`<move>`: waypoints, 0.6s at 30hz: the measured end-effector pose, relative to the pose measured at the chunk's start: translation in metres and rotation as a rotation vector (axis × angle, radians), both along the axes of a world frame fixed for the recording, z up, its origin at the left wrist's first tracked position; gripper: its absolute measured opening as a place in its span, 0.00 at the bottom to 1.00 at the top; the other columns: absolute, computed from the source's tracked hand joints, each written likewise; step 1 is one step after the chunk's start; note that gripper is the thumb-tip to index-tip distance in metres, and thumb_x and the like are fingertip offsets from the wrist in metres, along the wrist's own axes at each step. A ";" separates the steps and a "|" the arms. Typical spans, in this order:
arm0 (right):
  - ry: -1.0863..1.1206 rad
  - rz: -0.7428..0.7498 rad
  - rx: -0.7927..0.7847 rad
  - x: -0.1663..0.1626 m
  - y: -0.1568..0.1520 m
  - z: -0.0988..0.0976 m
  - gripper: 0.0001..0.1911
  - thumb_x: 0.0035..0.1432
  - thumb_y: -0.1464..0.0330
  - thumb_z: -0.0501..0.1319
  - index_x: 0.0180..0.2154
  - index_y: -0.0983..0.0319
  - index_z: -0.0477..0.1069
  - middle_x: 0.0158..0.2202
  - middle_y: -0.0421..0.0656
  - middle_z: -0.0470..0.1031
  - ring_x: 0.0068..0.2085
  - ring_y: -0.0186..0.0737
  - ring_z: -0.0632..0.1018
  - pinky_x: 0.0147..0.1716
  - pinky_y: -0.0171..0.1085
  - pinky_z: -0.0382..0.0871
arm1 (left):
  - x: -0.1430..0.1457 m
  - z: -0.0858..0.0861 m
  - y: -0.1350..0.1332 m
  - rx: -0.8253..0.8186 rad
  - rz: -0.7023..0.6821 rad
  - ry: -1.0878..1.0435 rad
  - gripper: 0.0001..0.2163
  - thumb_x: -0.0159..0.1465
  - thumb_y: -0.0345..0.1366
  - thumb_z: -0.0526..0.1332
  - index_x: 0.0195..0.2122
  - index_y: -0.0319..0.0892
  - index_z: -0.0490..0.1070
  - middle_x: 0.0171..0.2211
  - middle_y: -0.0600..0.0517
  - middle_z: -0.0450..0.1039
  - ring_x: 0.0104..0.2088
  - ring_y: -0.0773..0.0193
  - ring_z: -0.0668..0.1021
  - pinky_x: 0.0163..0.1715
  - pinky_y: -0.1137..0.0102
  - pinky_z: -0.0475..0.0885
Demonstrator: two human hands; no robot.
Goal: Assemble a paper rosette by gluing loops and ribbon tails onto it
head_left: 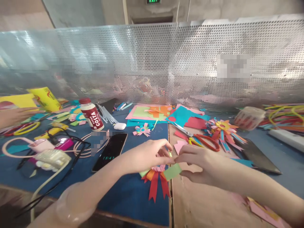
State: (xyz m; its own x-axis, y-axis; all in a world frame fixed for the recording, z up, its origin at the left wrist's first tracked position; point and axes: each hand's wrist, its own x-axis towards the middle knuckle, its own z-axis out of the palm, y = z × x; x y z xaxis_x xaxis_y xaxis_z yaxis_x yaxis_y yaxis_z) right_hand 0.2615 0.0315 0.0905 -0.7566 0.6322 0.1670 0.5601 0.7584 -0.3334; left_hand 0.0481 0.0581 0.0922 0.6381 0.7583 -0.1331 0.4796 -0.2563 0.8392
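My left hand (155,155) and my right hand (196,158) meet over the seam between the blue and brown tabletops, fingertips touching. A green paper strip (172,172) hangs from between them. My right fingers pinch it, with the thumb just below. My left fingers are curled closed at its upper part, where a bit of yellow-green shows; the exact hold is partly hidden. Right under the hands lies a paper rosette (158,169) with pink folds, orange loops and red forked tails. A small pink and blue paper flower (142,129) lies beyond my left hand.
Orange-handled scissors (206,141) and a finished-looking paper rosette (223,125) lie beyond my right hand. Coloured sheets (182,115) are stacked behind. Leftward are a phone (111,152), a drink bottle (92,115), a power strip (51,158) and cables. Another person's hand (17,115) is at far left.
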 end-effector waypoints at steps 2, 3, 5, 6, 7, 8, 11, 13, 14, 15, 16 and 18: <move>-0.022 0.039 -0.010 0.004 0.007 0.005 0.13 0.53 0.77 0.58 0.39 0.57 0.71 0.38 0.39 0.70 0.37 0.33 0.73 0.33 0.31 0.67 | 0.004 -0.004 0.013 -0.185 -0.079 -0.057 0.16 0.57 0.40 0.62 0.46 0.44 0.67 0.37 0.50 0.76 0.35 0.62 0.78 0.29 0.73 0.69; -0.029 0.046 -0.014 0.006 0.009 0.006 0.13 0.52 0.78 0.58 0.37 0.57 0.71 0.39 0.38 0.70 0.37 0.32 0.73 0.34 0.31 0.66 | 0.006 -0.006 0.017 -0.257 -0.101 -0.093 0.17 0.57 0.40 0.62 0.46 0.43 0.66 0.37 0.49 0.76 0.34 0.62 0.78 0.29 0.73 0.69; -0.040 0.042 -0.029 0.009 0.012 0.007 0.14 0.50 0.80 0.57 0.36 0.58 0.71 0.39 0.38 0.69 0.36 0.31 0.72 0.33 0.30 0.66 | 0.008 -0.009 0.024 -0.358 -0.117 -0.169 0.18 0.56 0.40 0.63 0.47 0.42 0.67 0.35 0.49 0.75 0.35 0.63 0.78 0.30 0.73 0.69; -0.041 0.039 -0.034 0.011 0.013 0.007 0.15 0.49 0.81 0.57 0.37 0.58 0.71 0.39 0.38 0.69 0.36 0.31 0.72 0.32 0.30 0.65 | 0.010 -0.011 0.025 -0.396 -0.122 -0.200 0.19 0.55 0.39 0.64 0.47 0.42 0.67 0.35 0.49 0.75 0.35 0.63 0.78 0.31 0.73 0.69; -0.042 0.034 -0.033 0.012 0.013 0.008 0.16 0.49 0.81 0.57 0.37 0.58 0.71 0.39 0.38 0.70 0.35 0.31 0.73 0.31 0.29 0.65 | 0.013 -0.013 0.026 -0.428 -0.131 -0.225 0.20 0.54 0.38 0.65 0.47 0.42 0.67 0.34 0.50 0.75 0.35 0.63 0.78 0.32 0.72 0.69; -0.044 0.031 -0.027 0.013 0.014 0.009 0.16 0.49 0.81 0.56 0.37 0.58 0.72 0.38 0.38 0.70 0.34 0.31 0.73 0.30 0.30 0.65 | 0.015 -0.015 0.027 -0.452 -0.139 -0.246 0.21 0.52 0.36 0.67 0.47 0.42 0.67 0.33 0.51 0.75 0.34 0.64 0.78 0.32 0.72 0.69; -0.037 0.044 -0.018 0.024 0.023 0.016 0.12 0.53 0.75 0.57 0.38 0.58 0.72 0.36 0.39 0.71 0.34 0.32 0.73 0.32 0.32 0.65 | 0.024 -0.020 0.029 -0.458 -0.145 -0.319 0.22 0.50 0.33 0.68 0.47 0.42 0.68 0.32 0.52 0.74 0.33 0.65 0.77 0.34 0.71 0.70; -0.011 -0.042 -0.036 0.041 0.036 0.018 0.12 0.56 0.67 0.57 0.44 0.57 0.71 0.35 0.39 0.72 0.32 0.33 0.73 0.32 0.32 0.66 | 0.029 -0.019 0.031 -0.424 -0.127 -0.373 0.22 0.51 0.34 0.67 0.48 0.41 0.68 0.31 0.52 0.74 0.32 0.66 0.77 0.33 0.71 0.71; -0.014 -0.146 -0.041 0.052 0.045 0.017 0.14 0.58 0.64 0.56 0.46 0.57 0.69 0.36 0.39 0.73 0.32 0.33 0.73 0.31 0.32 0.65 | 0.031 -0.019 0.033 -0.405 -0.108 -0.398 0.21 0.53 0.34 0.67 0.48 0.41 0.68 0.31 0.51 0.73 0.32 0.66 0.77 0.32 0.71 0.71; -0.014 -0.289 -0.027 0.063 0.053 0.014 0.14 0.59 0.61 0.54 0.44 0.58 0.70 0.34 0.40 0.74 0.31 0.34 0.73 0.30 0.33 0.65 | 0.032 -0.018 0.035 -0.385 -0.083 -0.418 0.20 0.54 0.35 0.66 0.48 0.41 0.68 0.31 0.51 0.73 0.31 0.66 0.77 0.32 0.71 0.72; -0.074 -0.431 -0.015 0.075 0.061 0.008 0.15 0.59 0.59 0.53 0.41 0.60 0.71 0.33 0.41 0.74 0.30 0.35 0.73 0.29 0.33 0.65 | 0.033 -0.017 0.038 -0.363 -0.052 -0.432 0.18 0.54 0.36 0.65 0.47 0.41 0.69 0.31 0.50 0.73 0.31 0.66 0.76 0.31 0.70 0.73; -0.222 -0.600 0.003 0.092 0.074 -0.009 0.16 0.58 0.59 0.54 0.31 0.64 0.73 0.28 0.45 0.74 0.28 0.38 0.73 0.27 0.35 0.63 | 0.035 -0.017 0.042 -0.328 0.013 -0.459 0.15 0.55 0.36 0.65 0.43 0.39 0.71 0.32 0.49 0.73 0.32 0.66 0.76 0.33 0.68 0.74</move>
State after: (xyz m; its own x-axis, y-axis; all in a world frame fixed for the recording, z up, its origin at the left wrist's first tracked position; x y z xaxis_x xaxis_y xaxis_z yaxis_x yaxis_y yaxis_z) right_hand 0.3537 0.1050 0.0815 -0.2875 0.9565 0.0492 0.9432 0.2917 -0.1592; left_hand 0.0828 0.1006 0.0755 0.6768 0.7325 -0.0741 0.0480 0.0565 0.9972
